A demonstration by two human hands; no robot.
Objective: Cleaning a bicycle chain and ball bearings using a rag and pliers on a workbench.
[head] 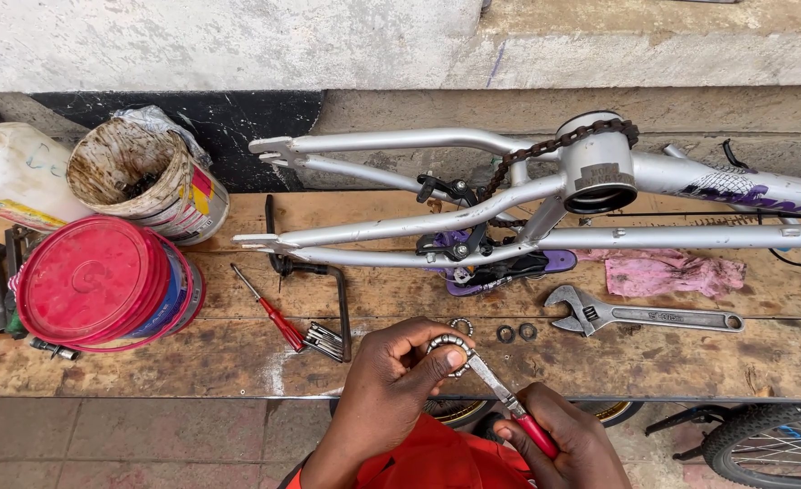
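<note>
My left hand (391, 380) pinches a small round bearing ring (448, 345) between thumb and fingers, just above the front edge of the wooden bench (147, 362). My right hand (568, 444) grips the red handle of a screwdriver (500, 391); its metal tip reaches up into the ring. A silver bicycle frame (419, 222) lies on its side across the bench, bottom bracket shell (598, 172) open toward me, a rusty chain (554, 145) draped over it. Another bearing ring (461, 325) and two small dark rings (516, 332) lie on the wood close by.
An adjustable wrench (640, 315) and a pink rag (667, 272) lie at the right. A red-handled screwdriver (269, 308), a hex key set (326, 340) and a black bent bar (328, 272) sit at centre. Red-lidded tub (88, 281), greasy tin (143, 177) and white jug (11, 172) stand left. A tyre (767, 444) shows lower right.
</note>
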